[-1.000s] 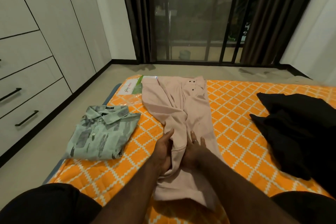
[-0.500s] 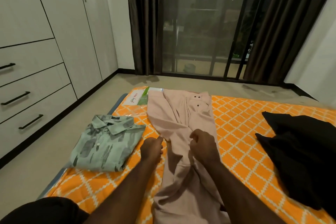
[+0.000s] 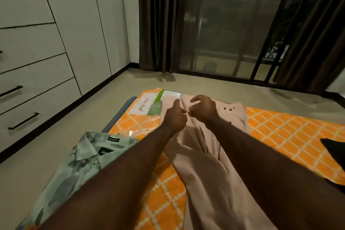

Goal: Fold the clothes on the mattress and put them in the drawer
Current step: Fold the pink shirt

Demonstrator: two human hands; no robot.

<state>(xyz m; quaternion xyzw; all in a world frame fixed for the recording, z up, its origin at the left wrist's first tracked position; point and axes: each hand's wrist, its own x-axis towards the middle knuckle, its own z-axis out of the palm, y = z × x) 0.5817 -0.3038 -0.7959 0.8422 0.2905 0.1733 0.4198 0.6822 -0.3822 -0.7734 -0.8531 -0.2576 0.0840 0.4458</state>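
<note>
Since the frame before, both hands have been slid up the pink trousers (image 3: pixel 201 164), from the middle of the legs to the waist end. The left hand (image 3: pixel 174 118) and the right hand (image 3: pixel 204 108) are now held side by side on the top part of the trousers, just short of the waistband. The fingers (image 3: pixel 194 108) of both hands are curled, and the cloth seems to be pinched in them. The left thumb is stuck out along the cloth.

The trousers are laid out long on the orange mattress (image 3: pixel 283 136). The waist is at the far end, and the legs run back between the arms. They are not folded yet. The step in hand is judged to be the pulling flat and lining up of the trousers before the first fold. For the next move, a firm hold on the waist is needed, so that one end can be lifted and laid over the other with the edges kept even.

Just left of the trousers, a green shirt (image 3: pixel 71 173) is already folded. Well to the right of the trousers, black clothes (image 3: pixel 332 147) are still left in a heap. Far to the left of the trousers, across the floor, the drawers (image 3: pixel 43 110) are all closed, so one must be pulled open later.
</note>
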